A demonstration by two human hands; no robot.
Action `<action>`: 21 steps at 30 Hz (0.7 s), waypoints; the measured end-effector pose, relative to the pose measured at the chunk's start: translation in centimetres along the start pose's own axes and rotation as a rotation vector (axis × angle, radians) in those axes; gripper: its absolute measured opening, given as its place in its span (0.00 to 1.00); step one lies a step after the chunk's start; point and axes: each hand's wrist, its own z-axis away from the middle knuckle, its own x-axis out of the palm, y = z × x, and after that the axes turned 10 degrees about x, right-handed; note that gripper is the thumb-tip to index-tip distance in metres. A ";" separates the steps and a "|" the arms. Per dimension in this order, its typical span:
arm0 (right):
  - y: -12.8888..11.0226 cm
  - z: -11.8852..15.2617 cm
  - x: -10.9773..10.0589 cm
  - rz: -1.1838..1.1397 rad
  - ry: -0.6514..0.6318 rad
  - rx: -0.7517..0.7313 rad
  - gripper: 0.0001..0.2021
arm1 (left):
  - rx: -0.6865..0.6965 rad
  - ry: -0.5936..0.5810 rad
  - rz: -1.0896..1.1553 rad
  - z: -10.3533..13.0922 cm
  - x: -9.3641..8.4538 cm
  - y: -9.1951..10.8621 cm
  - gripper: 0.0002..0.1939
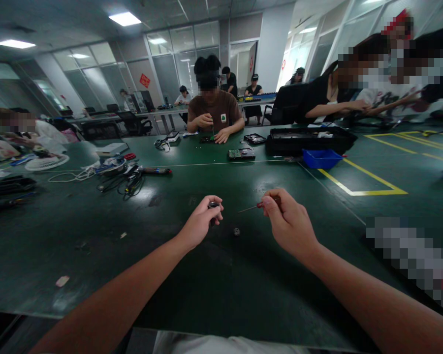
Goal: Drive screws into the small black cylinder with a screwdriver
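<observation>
My left hand [202, 221] is closed round a small dark cylindrical part [213, 205] with a round rim on top; the fingers hide much of it. In my right hand [288, 216] is a screwdriver [259, 205], its reddish handle partly inside the fist and its thin shaft pointing left toward the left hand. The tip and the dark part are apart. Between the two hands, a small round metallic piece [237, 231] lies on the green tabletop [221, 275].
Ahead lie an opened device with a green circuit board [241, 154], a long black tray [310, 140] and a blue bin [322, 158]. Tangled cables [127, 179] lie to the left. A person in a brown shirt [216, 110] works opposite, and other people sit around.
</observation>
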 end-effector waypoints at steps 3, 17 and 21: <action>0.0 0.0 -0.1 -0.007 -0.002 -0.001 0.12 | -0.042 -0.084 -0.071 -0.1 -0.2 1.1 0.13; -0.2 -0.1 -0.2 -0.036 -0.038 -0.004 0.11 | -0.035 -0.449 -0.836 -1.2 1.7 0.8 0.22; -0.1 -0.1 -0.1 -0.039 -0.043 -0.011 0.11 | 0.017 -0.465 -0.885 -1.4 2.3 0.1 0.13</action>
